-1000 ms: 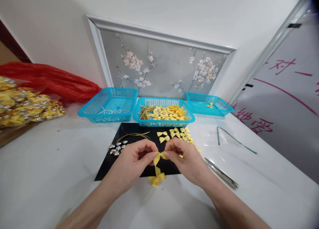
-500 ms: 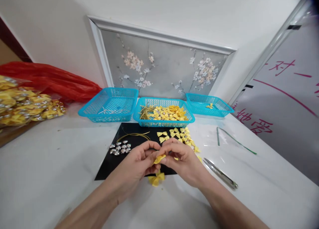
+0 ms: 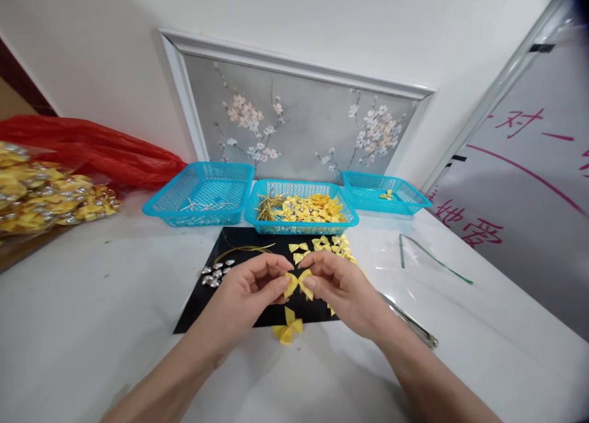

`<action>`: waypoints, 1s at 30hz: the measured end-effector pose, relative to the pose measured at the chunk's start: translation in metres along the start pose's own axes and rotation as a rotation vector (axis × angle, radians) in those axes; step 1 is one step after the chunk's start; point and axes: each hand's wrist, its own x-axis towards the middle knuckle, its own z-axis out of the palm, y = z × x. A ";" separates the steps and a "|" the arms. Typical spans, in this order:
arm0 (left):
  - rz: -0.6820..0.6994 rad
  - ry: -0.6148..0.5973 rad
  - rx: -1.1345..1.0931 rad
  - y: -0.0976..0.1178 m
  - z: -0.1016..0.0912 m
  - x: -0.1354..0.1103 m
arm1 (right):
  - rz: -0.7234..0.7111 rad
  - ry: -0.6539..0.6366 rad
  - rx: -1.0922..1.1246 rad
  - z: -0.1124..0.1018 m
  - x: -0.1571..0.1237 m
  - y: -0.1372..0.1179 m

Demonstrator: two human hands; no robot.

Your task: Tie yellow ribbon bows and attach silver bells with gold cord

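Observation:
Between my two hands a yellow ribbon bow point(image 3: 299, 283) is held up over the black mat point(image 3: 196, 309). My left hand point(image 3: 260, 285) pinches its left loop, and my right hand point(image 3: 338, 288) pinches the right loop. Just below, at the mat's front edge, lies another yellow bow point(image 3: 288, 330). Silver heart-shaped beads point(image 3: 212, 276) sit in a group left of my left hand, partly covered by it. Several small yellow bows point(image 3: 322, 244) are spread on the mat's right side, some hidden by my right hand. Thin gold ties point(image 3: 248, 248) lie at the mat's back.
Behind the mat stand a blue basket point(image 3: 251, 217) of bows and gold ties, a left basket point(image 3: 154, 208) with white strips, and a right basket point(image 3: 414, 207). Scissors or snips point(image 3: 414, 326) and a green strip point(image 3: 435, 262) lie right. A bag of yellow bows point(image 3: 50, 193) is left.
My hands have drawn slightly apart and turned the bow, so both loops now face me. The fingertips have opened out a little above it. The bow on the table has not moved.

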 end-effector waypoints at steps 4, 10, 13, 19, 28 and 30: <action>0.011 -0.014 -0.031 -0.001 0.000 -0.002 | 0.003 -0.058 0.225 -0.001 0.000 -0.003; 0.048 -0.086 0.015 0.007 0.001 -0.004 | 0.005 -0.065 0.279 -0.001 0.000 -0.002; 0.084 -0.078 0.063 0.008 0.001 -0.002 | 0.001 -0.072 0.270 -0.001 0.001 0.000; 0.128 -0.105 0.175 0.003 -0.002 0.000 | -0.062 0.005 0.051 -0.003 -0.001 0.000; 0.149 -0.117 0.453 -0.003 -0.005 -0.002 | -0.062 0.036 -0.070 -0.002 -0.001 0.004; 0.145 -0.112 0.515 -0.006 -0.006 -0.001 | -0.053 0.035 -0.109 -0.002 0.000 0.004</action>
